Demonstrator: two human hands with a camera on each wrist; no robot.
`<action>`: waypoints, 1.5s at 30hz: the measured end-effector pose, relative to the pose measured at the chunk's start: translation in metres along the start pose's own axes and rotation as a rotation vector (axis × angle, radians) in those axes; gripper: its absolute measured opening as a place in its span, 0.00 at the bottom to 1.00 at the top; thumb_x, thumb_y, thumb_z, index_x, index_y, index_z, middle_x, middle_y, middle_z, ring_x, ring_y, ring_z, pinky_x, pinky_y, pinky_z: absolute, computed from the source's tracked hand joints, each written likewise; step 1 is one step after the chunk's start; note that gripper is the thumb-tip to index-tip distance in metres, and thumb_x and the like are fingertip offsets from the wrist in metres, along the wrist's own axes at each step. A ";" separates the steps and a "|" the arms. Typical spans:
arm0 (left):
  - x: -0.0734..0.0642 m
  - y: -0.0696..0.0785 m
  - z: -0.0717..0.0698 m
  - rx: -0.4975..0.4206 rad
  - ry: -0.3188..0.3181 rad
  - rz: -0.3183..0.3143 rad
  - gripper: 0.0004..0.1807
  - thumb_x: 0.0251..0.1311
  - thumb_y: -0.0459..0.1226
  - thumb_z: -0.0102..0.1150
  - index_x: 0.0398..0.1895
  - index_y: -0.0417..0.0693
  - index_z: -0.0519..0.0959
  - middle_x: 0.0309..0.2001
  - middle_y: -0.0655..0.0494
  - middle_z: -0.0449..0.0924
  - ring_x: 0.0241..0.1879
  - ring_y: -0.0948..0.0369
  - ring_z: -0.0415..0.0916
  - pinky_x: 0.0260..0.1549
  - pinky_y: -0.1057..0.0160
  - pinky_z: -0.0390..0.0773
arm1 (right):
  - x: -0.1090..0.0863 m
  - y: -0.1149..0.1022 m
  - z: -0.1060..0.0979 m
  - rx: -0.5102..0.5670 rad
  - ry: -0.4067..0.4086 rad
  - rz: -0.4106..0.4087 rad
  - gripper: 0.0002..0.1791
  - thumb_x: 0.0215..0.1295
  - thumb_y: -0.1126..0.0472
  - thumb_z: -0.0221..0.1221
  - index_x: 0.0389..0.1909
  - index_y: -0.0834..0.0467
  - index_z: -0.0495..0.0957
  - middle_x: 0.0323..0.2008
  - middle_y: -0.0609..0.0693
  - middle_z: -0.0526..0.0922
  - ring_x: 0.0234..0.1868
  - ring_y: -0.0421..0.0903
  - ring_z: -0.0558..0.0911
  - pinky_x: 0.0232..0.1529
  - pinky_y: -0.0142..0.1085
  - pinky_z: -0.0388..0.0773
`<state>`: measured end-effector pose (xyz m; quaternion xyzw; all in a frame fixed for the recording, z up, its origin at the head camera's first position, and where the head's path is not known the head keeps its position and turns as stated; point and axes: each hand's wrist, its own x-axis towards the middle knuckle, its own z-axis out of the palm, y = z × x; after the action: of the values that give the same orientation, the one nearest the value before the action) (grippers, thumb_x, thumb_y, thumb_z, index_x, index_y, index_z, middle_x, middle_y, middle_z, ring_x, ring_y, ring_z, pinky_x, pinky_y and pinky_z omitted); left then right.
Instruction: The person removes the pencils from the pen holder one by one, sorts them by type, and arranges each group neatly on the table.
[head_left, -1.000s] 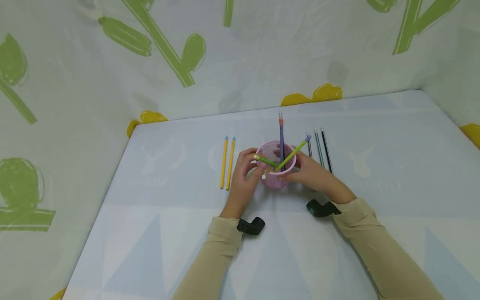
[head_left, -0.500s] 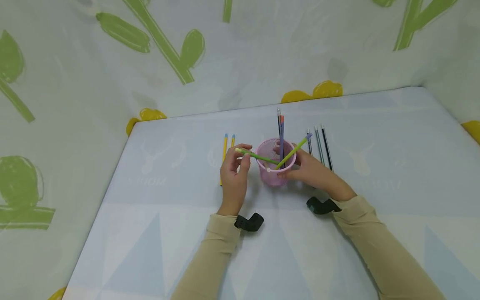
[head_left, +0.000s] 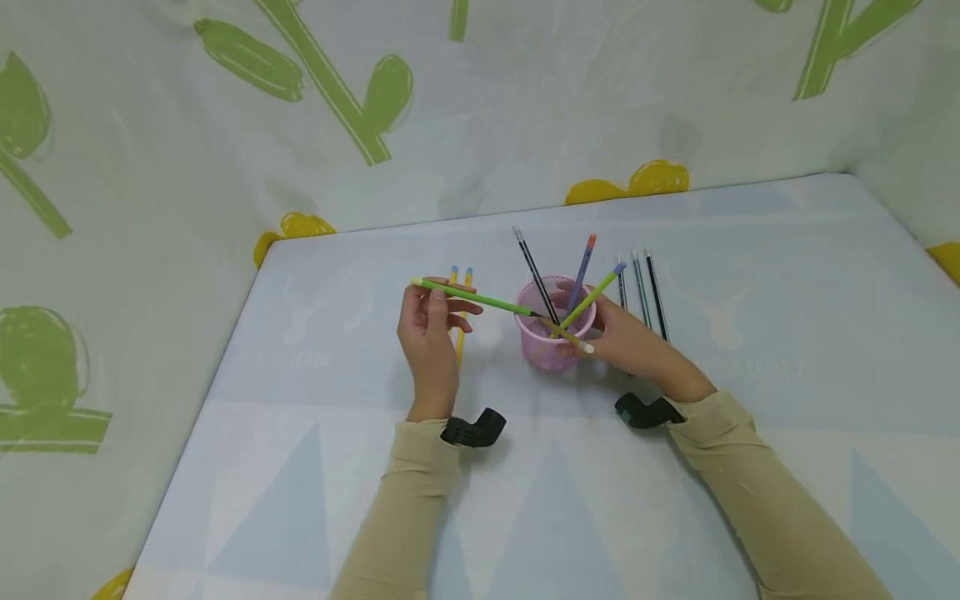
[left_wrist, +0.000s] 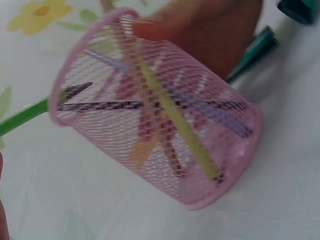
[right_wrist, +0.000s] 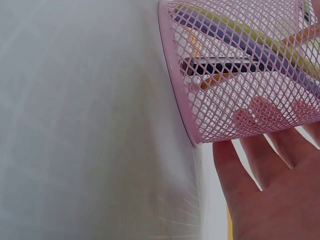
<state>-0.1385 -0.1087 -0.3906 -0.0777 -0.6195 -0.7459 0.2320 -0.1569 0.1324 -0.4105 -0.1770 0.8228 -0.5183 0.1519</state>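
My left hand (head_left: 429, 342) pinches a green pencil (head_left: 480, 298) near its pale end, left of the pink mesh pencil cup (head_left: 542, 355). The pencil's dark point lies at the cup's rim, seen also in the left wrist view. My right hand (head_left: 633, 342) grips the cup from the right, its fingers (right_wrist: 245, 165) against the mesh in the right wrist view. Inside the cup lean a black pencil (head_left: 531, 265), a purple pencil (head_left: 582, 268), a yellow-green pencil (head_left: 600, 288) and a brownish pencil (head_left: 566, 335) with a white end.
Two yellow pencils (head_left: 461, 350) lie on the table (head_left: 300, 433), partly behind my left hand. Right of the cup lie a black pencil (head_left: 656, 292), a grey-green pencil (head_left: 641, 290) and another dark pencil (head_left: 622, 287). A patterned wall (head_left: 510, 125) rises behind the table.
My left hand has left the cup and moved left, drawing the green pencil mostly out. The black and purple pencils now lean apart. The right hand stays on the cup.
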 end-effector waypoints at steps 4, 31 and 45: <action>0.007 -0.002 -0.008 -0.147 0.053 -0.058 0.06 0.66 0.36 0.43 0.42 0.46 0.68 0.35 0.47 0.77 0.26 0.53 0.78 0.15 0.67 0.74 | -0.001 0.002 0.000 0.012 -0.017 -0.017 0.47 0.53 0.50 0.65 0.69 0.50 0.50 0.66 0.53 0.62 0.64 0.55 0.64 0.62 0.53 0.61; 0.021 -0.014 -0.047 -0.028 0.229 -0.377 0.14 0.64 0.36 0.50 0.51 0.51 0.66 0.42 0.48 0.76 0.32 0.58 0.76 0.23 0.71 0.72 | -0.003 0.003 -0.001 0.044 -0.016 -0.043 0.45 0.53 0.53 0.65 0.69 0.47 0.52 0.66 0.50 0.62 0.65 0.53 0.63 0.63 0.52 0.60; 0.021 -0.019 -0.048 0.264 0.114 -0.416 0.17 0.62 0.31 0.50 0.52 0.52 0.77 0.51 0.64 0.77 0.43 0.61 0.74 0.37 0.69 0.69 | -0.003 0.003 -0.001 0.045 -0.005 -0.032 0.45 0.52 0.52 0.66 0.68 0.47 0.52 0.66 0.50 0.62 0.65 0.53 0.64 0.62 0.52 0.61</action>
<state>-0.1577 -0.1575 -0.4095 0.1249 -0.7000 -0.6935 0.1162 -0.1554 0.1357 -0.4129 -0.1879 0.8076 -0.5386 0.1498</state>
